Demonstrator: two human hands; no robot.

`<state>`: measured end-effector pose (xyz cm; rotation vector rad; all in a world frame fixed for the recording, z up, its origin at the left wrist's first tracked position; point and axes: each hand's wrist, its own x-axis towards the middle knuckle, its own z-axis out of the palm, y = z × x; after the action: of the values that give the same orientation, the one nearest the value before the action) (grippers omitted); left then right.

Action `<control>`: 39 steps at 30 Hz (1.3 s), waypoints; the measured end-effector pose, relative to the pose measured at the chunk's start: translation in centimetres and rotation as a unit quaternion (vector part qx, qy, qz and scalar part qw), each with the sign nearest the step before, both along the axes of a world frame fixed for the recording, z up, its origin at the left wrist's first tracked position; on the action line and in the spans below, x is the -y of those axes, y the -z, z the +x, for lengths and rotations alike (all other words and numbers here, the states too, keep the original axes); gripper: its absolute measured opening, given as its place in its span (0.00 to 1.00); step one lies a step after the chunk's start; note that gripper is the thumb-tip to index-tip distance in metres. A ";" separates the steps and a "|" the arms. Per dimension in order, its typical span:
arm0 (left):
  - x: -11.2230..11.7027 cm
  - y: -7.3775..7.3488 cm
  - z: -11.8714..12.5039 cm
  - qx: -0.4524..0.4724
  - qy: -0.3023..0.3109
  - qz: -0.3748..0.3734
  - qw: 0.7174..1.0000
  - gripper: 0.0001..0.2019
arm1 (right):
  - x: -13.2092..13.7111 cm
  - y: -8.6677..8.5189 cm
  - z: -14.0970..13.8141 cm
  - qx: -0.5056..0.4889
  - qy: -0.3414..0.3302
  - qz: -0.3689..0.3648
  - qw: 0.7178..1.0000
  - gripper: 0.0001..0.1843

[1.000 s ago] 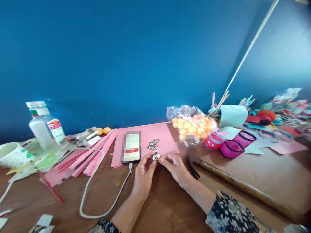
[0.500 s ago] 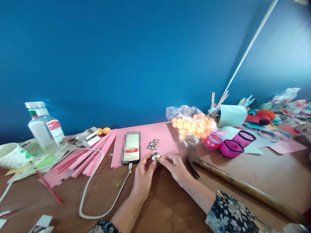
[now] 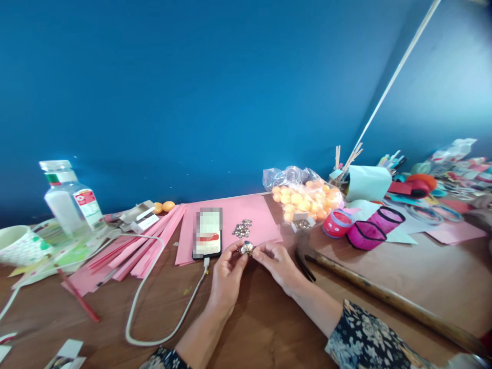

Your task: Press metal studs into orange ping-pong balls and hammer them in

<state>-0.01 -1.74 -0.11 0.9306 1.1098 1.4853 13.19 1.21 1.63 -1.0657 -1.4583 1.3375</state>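
- Change over the last second is slight: the shiny silver piece (image 3: 246,248) shows different glints (perhaps a tiny turn, too fine to confirm).
- Work in hand, as I judge it, remains at close fingertip handling.
- Left hand (image 3: 226,274) pinches the piece between thumb and fingers; right hand (image 3: 277,264) has thumb and index together at its right edge.
- The piece is just nearer than the metal bits (image 3: 242,228) on the pink sheet (image 3: 246,207).
- Unlike the earliest frame, a blurred shape (image 3: 485,212) shows at far right.

Left grip (image 3: 226,272) and right grip (image 3: 280,267) hold a shiny piece (image 3: 246,248).
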 end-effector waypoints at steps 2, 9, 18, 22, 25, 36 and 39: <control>0.0 0.0 0.0 -0.009 -0.004 0.002 1.000 0.21 | 0.0 0.0 0.0 0.001 0.000 -0.004 1.000 0.10; 0.0 0.0 0.0 0.002 0.003 0.000 1.000 0.21 | 0.1 0.1 0.0 -0.007 0.008 -0.002 1.000 0.10; 0.1 0.1 0.0 0.008 0.013 -0.003 1.000 0.19 | 0.0 0.1 0.0 -0.024 0.012 -0.014 1.000 0.10; 0.1 0.1 0.0 0.003 0.008 -0.003 1.000 0.19 | 0.0 0.3 -0.1 -0.026 0.014 -0.021 0.999 0.10; 0.1 0.0 0.1 0.000 0.005 -0.007 1.000 0.19 | 0.1 0.6 -0.2 -0.023 0.026 -0.024 0.999 0.10; 0.3 -1.2 0.5 0.141 0.030 -0.053 0.988 0.18 | -0.1 -0.1 -0.1 -0.112 -0.001 -0.074 0.991 0.14; 0.3 -1.2 0.4 0.147 0.031 -0.055 0.987 0.16 | 0.0 0.1 -0.1 -0.076 -0.011 -0.048 0.996 0.16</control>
<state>0.36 -2.05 1.10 0.6402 0.9281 1.4406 13.08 1.20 1.58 -0.9882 -1.3090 1.4831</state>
